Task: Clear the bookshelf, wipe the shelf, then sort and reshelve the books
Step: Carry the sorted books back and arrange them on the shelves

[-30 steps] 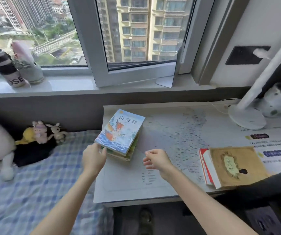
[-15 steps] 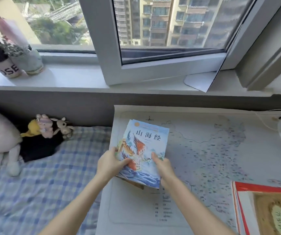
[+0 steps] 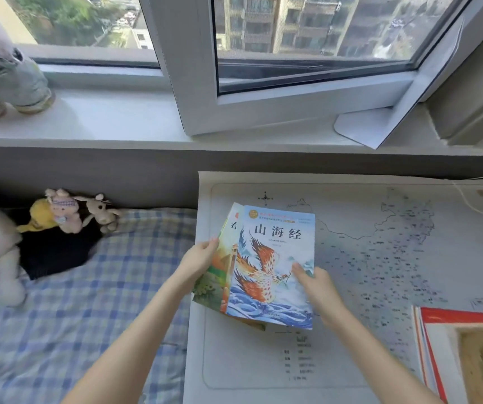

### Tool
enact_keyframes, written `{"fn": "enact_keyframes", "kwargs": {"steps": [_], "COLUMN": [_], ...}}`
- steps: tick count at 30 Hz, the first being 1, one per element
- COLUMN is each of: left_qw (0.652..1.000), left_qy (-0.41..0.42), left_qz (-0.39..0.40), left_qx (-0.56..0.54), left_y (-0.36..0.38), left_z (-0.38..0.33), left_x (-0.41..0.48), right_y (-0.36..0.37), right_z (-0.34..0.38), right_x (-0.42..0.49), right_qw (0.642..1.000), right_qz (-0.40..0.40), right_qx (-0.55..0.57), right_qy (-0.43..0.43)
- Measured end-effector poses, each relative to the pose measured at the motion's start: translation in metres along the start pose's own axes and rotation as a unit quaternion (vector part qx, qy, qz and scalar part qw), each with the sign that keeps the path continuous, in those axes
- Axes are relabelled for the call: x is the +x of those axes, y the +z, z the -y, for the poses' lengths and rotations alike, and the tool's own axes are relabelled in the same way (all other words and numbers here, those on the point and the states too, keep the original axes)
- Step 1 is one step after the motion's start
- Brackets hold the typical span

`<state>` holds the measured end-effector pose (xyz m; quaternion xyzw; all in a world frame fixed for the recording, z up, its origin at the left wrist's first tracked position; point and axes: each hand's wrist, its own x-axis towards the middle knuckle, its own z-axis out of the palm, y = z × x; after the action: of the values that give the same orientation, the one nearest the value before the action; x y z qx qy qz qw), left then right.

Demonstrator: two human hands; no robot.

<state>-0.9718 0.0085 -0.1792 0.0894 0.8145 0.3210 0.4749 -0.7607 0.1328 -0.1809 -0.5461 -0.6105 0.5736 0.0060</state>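
I see my left hand (image 3: 202, 258) gripping the glossy lower book (image 3: 220, 275) by its left edge, my right hand (image 3: 319, 287) pinching the flat blue paperback (image 3: 272, 258) by its right edge, over the smooth map mat (image 3: 380, 258).

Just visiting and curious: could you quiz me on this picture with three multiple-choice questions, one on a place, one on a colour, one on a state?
1. Where do the small plush toys sit? A on the windowsill; B on the bed; C on the desk.
2. What colour is the bird on the top book? A orange; B green; C black.
3. The top book is: A open at its pages; B closed and held; C lying untouched.

Answers: 1 B, they lie on the checked sheet by the wall. 2 A, its wings are orange. 3 B, the right hand pinches its closed cover while the left hand grips the lower book.
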Motion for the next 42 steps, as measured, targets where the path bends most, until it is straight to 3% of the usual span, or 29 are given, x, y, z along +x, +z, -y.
{"fn": "enact_keyframes", "kwargs": {"steps": [2,3,5,8,12,20,26,29,32,39,42], "left_qw": [0.999,0.999,0.998,0.997,0.991,0.975,0.96,0.949,0.94,0.903,0.886], "left_qy": [-0.005,-0.01,-0.013,-0.012,-0.035,0.01,0.053,0.08,0.107,0.185,0.244], "left_qz": [0.035,0.048,0.06,0.073,0.125,0.221,0.243,0.283,0.313,0.381,0.394], "left_qx": [0.012,0.007,0.002,0.026,-0.017,-0.035,-0.129,-0.111,-0.087,-0.076,-0.021], "left_y": [-0.001,-0.001,-0.002,-0.002,-0.001,0.005,0.023,0.034,0.053,0.09,0.104], "left_z": [-0.002,-0.003,-0.009,-0.016,-0.017,-0.019,-0.021,-0.021,-0.03,-0.058,-0.067], "left_x": [0.003,0.005,0.007,0.013,0.021,-0.003,-0.025,-0.028,-0.033,-0.048,-0.057], "right_y": [0.013,0.02,0.032,0.041,0.044,0.046,0.033,0.01,-0.024,-0.092,-0.12], "right_z": [0.003,0.006,0.01,0.014,0.015,-0.005,-0.013,-0.017,-0.026,-0.021,-0.024], "right_x": [0.002,0.002,0.005,0.01,0.015,-0.001,-0.025,-0.036,-0.037,-0.076,-0.099], "right_qw": [0.998,0.998,0.99,0.938,0.904,0.899,0.876,0.871,0.862,0.891,0.933], "right_qz": [0.021,0.044,0.085,0.099,0.114,0.043,0.084,0.089,0.031,-0.044,-0.063], "right_qx": [-0.059,-0.036,0.1,0.309,0.389,0.424,0.47,0.482,0.506,0.445,0.322], "right_qy": [0.012,0.018,0.059,0.124,0.139,0.102,0.066,0.033,0.014,-0.083,-0.147]}}
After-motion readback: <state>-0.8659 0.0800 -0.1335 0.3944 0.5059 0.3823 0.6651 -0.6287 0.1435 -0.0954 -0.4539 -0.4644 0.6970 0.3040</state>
